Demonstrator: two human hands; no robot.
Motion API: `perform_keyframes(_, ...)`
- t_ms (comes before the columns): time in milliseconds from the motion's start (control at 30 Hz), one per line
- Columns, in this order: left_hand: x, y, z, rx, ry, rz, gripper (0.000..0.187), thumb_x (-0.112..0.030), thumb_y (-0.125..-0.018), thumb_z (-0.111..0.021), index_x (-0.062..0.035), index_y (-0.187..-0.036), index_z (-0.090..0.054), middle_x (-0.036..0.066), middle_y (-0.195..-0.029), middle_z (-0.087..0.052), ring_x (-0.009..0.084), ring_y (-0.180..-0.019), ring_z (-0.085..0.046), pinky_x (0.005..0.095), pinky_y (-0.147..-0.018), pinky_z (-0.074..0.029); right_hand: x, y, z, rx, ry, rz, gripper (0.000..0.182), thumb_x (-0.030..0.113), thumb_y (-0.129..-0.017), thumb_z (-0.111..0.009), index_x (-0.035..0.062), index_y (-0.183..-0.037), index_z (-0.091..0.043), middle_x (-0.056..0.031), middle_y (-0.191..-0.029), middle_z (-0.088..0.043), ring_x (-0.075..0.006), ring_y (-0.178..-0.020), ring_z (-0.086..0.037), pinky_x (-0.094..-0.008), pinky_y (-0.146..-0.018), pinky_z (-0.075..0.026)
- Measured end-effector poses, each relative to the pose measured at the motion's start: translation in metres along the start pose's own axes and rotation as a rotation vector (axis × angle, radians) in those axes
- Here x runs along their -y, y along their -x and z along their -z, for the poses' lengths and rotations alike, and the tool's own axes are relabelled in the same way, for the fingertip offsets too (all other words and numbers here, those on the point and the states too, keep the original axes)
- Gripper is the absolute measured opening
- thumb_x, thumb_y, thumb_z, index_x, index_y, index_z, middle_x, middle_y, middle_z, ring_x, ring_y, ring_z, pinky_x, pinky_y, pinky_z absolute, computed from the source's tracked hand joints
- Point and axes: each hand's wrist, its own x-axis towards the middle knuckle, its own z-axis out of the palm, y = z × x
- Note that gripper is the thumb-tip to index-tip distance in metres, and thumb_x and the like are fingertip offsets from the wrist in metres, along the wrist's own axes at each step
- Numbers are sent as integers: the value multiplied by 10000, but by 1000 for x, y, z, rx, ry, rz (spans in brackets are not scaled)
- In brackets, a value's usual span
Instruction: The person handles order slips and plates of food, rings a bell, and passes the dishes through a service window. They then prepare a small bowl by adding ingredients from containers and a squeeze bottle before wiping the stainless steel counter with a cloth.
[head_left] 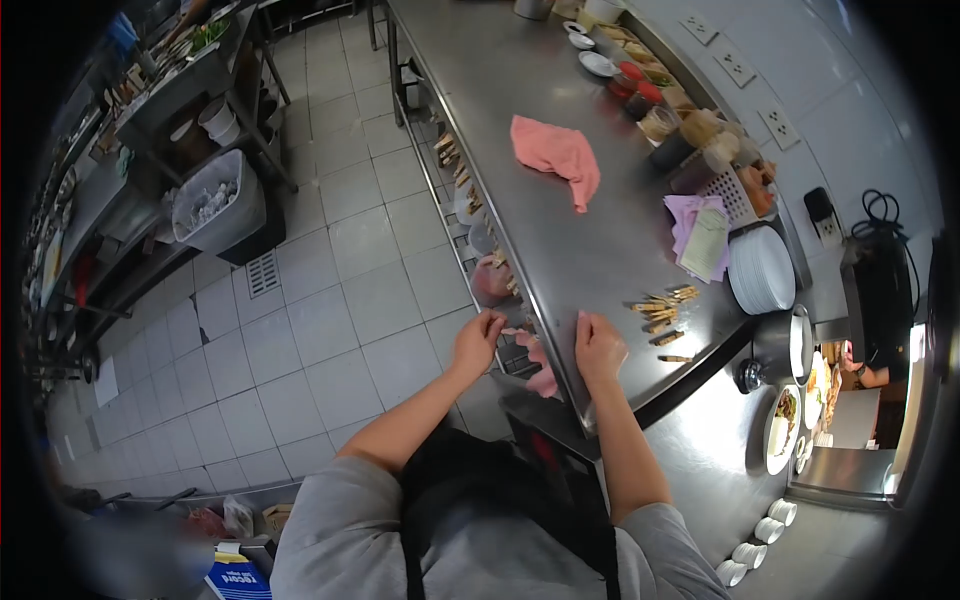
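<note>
My left hand (478,342) is just outside the steel counter's front edge, its fingers curled and pinched; whatever may be between them is too small to make out. Beside it, below the edge, hangs a pink cloth-like piece (538,362). My right hand (600,348) is closed above the steel counter (500,100), with the thumb up and the inside of the fingers hidden. To its right lie several wooden clothespins (662,312) in a loose pile. Farther up the counter is a crumpled pink cloth (555,155).
A stack of white plates (760,270), purple and green papers (700,235) and sauce containers (690,150) line the wall side. A black pot (780,345) and a plate of food (782,430) stand right. A lined bin (220,205) is across the tiled floor (340,300).
</note>
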Motion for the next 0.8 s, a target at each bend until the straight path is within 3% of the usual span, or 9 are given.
perform_keyframes(100,54,-51,-20,14,187,167,183,-171,-918,-504,-47,-1028,-582,44,-911,-630,149,-836,-580,277,-760,-453,4,-11,-7,-77,19,30,283,253,-880,-527,76,-659,-522,-123,-664,-560,-345,-596,-550,-429,-524,-421)
perform_keyframes(200,55,-81,-25,111,677,583,236,-190,-920,-493,-74,-1121,-530,43,-1026,-604,173,-898,-561,300,-825,-446,3,-20,-8,-81,47,17,288,231,-875,-536,60,-646,-502,-138,-634,-528,-354,-572,-526,-437,-511,-400)
perform_keyframes(300,70,-103,-37,60,1045,772,331,-206,-919,-504,-72,-1219,-464,57,-1030,-568,198,-915,-546,329,-785,-450,3,-23,-10,-48,112,0,287,236,-872,-537,70,-640,-506,-126,-634,-531,-348,-573,-532,-433,-508,-411)
perform_keyframes(400,73,-113,-43,70,1100,839,337,-234,-927,-493,-71,-1220,-460,70,-1027,-572,195,-895,-547,337,-810,-452,6,-26,-8,-32,115,-4,297,229,-872,-538,63,-630,-493,-135,-624,-517,-352,-560,-520,-435,-503,-401)
perform_keyframes(600,59,-107,-45,119,1162,954,445,-349,-954,-424,-48,-1282,-412,95,-1177,-538,242,-1095,-493,372,-948,-391,6,-24,-8,-28,119,-5,298,221,-871,-541,62,-626,-480,-139,-615,-505,-351,-545,-508,-435,-494,-389)
perform_keyframes(800,49,-103,-44,268,1387,782,416,-402,-956,-393,-90,-1229,-429,115,-1216,-512,275,-1151,-462,393,-1002,-349,3,-23,-10,-40,137,12,300,222,-872,-545,63,-628,-474,-137,-610,-500,-349,-540,-505,-430,-489,-386)
